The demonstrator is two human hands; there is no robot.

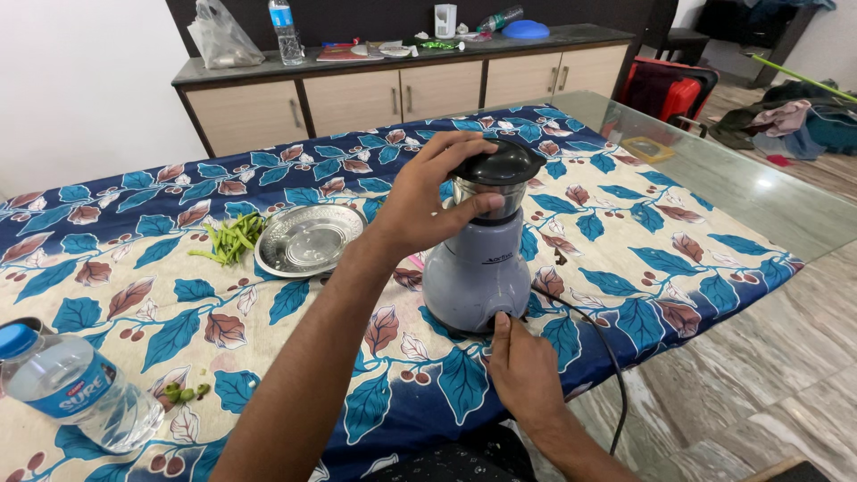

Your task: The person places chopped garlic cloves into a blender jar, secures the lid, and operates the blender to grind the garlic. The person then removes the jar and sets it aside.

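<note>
So the big stuff first: glass table [714, 178] with a blue leaf-print cloth [268, 312] over most of it. The grey mixer grinder [480, 268] sits near the front edge, small steel jar [486, 198] with a black lid [504, 165] locked on top. My left hand [428, 201] is wrapped around the jar, fingers over the lid, pressing down. Right hand [522, 366] is narrow, thumb and finger pinching the front knob [500, 314]. Looks like the grinding step to me. Next move needs a firm hold on that lid while the knob turns. Steel plate [308, 239] and green chillies [234, 236] off left.
</note>
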